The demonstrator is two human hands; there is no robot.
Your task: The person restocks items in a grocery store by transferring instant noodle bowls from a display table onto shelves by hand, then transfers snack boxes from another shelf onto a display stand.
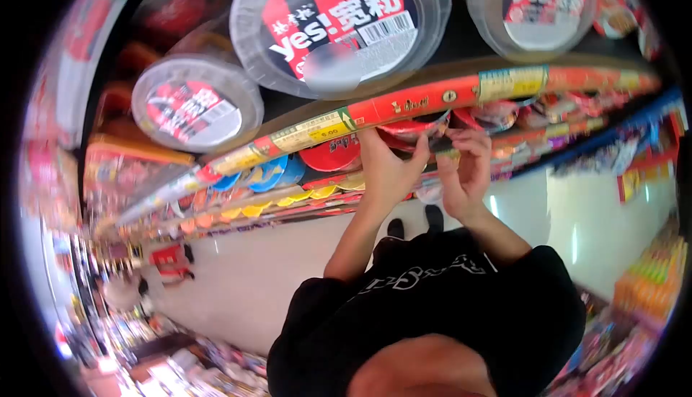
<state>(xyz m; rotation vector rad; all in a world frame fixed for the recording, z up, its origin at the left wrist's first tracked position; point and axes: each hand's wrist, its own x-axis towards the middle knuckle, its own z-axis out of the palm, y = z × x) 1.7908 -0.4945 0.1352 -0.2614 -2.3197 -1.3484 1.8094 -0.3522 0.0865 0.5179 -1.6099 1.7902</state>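
Note:
My left hand (pixel 393 170) is raised at the shelf front, just under the red label strip (pixel 422 99), its fingers bent around the edge of a red-lidded tub (pixel 405 127). Close by on the right, my right hand (pixel 467 170) has its thumb and fingers curled toward a small dark item (pixel 440 142) between the two hands; its details are too small to tell. Another red lid (pixel 330 153) lies left of my left hand. On the shelf above stand large clear-lidded tubs with pink and black labels, the biggest (pixel 342 26) in the middle.
Lower shelves hold blue tubs (pixel 268 174) and yellow-edged packages (pixel 288 199). Pale floor (pixel 252 282) lies below, with dark shoes (pixel 434 218) on it. A person in red (pixel 171 261) is at the lower left. Orange-yellow boxes (pixel 652 274) are stacked at the right.

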